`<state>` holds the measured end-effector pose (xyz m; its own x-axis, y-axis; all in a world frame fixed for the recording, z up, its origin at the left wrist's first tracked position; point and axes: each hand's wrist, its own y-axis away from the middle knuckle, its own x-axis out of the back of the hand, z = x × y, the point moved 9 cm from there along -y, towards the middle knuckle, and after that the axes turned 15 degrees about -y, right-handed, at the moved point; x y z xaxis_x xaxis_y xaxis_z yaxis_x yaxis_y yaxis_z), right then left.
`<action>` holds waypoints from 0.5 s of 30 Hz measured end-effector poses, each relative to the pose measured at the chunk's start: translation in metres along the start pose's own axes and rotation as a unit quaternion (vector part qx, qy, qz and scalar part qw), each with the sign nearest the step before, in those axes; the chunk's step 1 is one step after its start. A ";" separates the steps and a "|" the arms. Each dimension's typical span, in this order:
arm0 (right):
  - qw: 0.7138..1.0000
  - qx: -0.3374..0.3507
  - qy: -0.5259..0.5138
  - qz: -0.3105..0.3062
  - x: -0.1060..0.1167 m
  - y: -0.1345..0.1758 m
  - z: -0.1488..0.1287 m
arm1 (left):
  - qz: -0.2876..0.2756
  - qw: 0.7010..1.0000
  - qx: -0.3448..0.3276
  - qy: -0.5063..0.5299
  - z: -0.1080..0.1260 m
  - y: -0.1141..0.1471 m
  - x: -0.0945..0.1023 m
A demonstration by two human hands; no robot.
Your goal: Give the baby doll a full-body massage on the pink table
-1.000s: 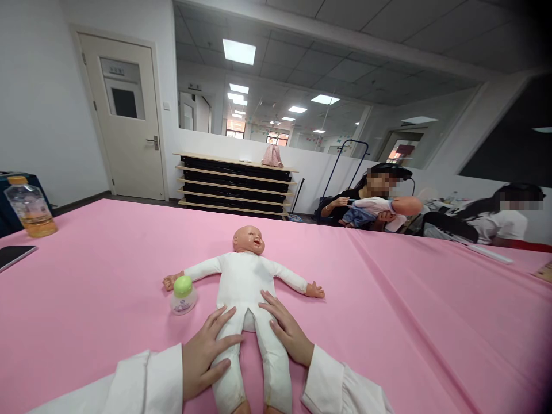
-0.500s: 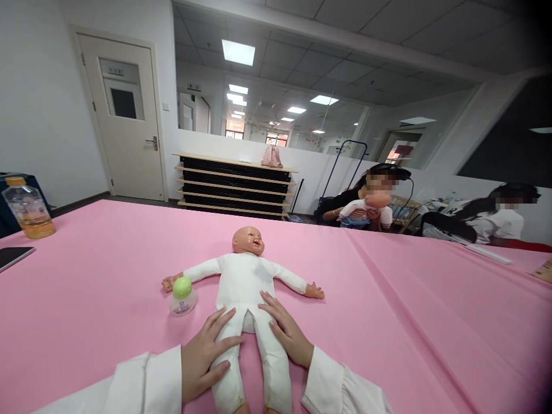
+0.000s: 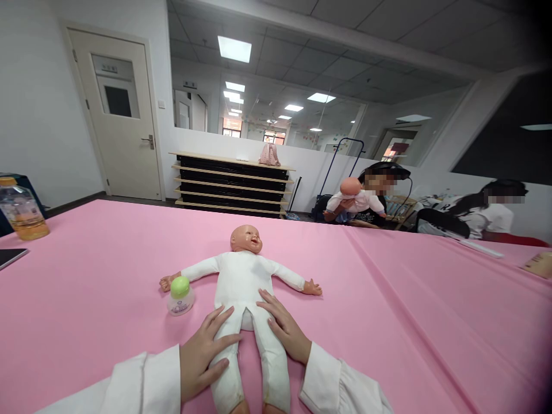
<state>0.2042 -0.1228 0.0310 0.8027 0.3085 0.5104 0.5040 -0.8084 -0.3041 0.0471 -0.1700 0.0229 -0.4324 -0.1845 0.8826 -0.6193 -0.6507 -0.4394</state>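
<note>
A baby doll (image 3: 244,279) with a white cloth body lies on its back on the pink-covered table (image 3: 107,264), its head at the far end and its arms spread wide. My left hand (image 3: 209,351) rests with fingers apart on the doll's thigh at the left. On the opposite hip and thigh lies my right hand (image 3: 287,328), fingers stretched out. Neither hand grips anything. Beside the doll's left-side hand stands a small clear jar with a green lid (image 3: 180,296). The doll's feet are cut off by the bottom of the view.
A bottle of amber liquid (image 3: 23,213) and a dark phone-like slab (image 3: 12,257) are at the left edge. Across the table, a person (image 3: 373,201) holds another doll (image 3: 356,198). A second person (image 3: 502,213) sits further right. Behind stands a slatted shelf (image 3: 233,181).
My hands stay in place on the doll. The view has shifted slightly. Across the table, the other person's doll has been raised and moved left.
</note>
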 end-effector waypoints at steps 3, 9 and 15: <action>1.000 0.003 -0.005 0.003 0.000 0.000 -0.003 | 0.007 1.000 0.012 0.005 -0.001 0.001 0.000; 1.000 0.020 0.020 -0.006 0.003 0.000 -0.013 | 0.019 0.999 0.033 0.018 -0.004 0.003 -0.001; 0.998 0.042 0.024 -0.045 -0.004 0.003 -0.015 | 0.027 0.998 0.046 0.021 -0.007 0.004 -0.007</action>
<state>0.1979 -0.1343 0.0397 0.7379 0.3523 0.5757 0.6001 -0.7329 -0.3207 0.0427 -0.1661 0.0136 -0.4921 -0.1905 0.8494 -0.5326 -0.7059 -0.4669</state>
